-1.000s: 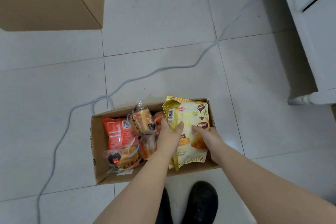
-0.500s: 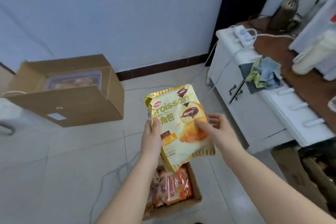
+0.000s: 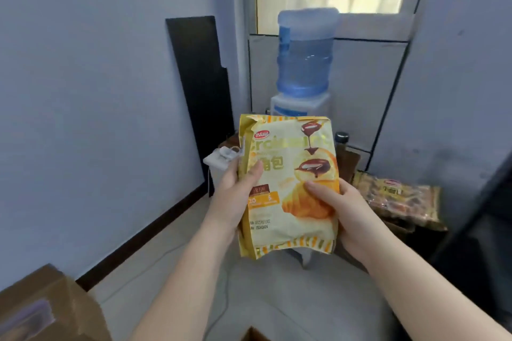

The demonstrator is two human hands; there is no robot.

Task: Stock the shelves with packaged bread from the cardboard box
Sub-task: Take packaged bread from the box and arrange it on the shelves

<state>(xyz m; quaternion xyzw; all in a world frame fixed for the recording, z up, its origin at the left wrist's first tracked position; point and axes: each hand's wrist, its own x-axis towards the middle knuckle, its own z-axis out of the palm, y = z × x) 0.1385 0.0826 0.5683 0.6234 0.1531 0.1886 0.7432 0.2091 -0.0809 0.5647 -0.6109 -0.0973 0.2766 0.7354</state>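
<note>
A yellow croissant bag with chocolate pictures is held upright in front of me, at chest height. My left hand grips its left edge, thumb on the front. My right hand holds its right side, thumb pressed on the printed croissant. Another clear pack of bread lies on a dark surface at the right. Only a corner of the cardboard box I took the bag from shows at the bottom edge.
A water dispenser with a blue bottle stands ahead by the window. A black board leans on the wall. A second cardboard box sits at the lower left. A white cable runs across the tiled floor.
The bag has been lifted out of the box and raised. My view has swung up from the floor to the corner with the water dispenser. Both hands keep their hold.
</note>
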